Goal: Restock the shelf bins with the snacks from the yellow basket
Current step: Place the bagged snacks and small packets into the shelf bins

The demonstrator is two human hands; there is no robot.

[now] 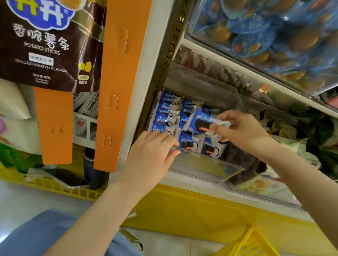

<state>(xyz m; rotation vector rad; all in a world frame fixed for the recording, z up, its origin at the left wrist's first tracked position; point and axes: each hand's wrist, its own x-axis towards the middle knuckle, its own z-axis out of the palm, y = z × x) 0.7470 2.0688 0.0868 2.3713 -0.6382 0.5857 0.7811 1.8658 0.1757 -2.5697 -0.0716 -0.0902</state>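
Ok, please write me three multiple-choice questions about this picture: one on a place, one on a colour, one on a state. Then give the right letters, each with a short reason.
1. Where is the yellow plastic mesh basket?
A) at the lower right of the view
B) on the top shelf
C) hung on the orange strip

2. What main colour are the small cookie packets in the clear plastic shelf bin?
A) red
B) blue
C) green

3. What does the right hand do?
A) hangs empty
B) pinches one packet above the bin
C) presses the floor

Answers:
1 A: its mesh corner shows at the bottom right.
2 B: blue-and-white wrappers fill the bin.
3 B: its fingers hold a packet, while the left hand rests on the bin's front rim.
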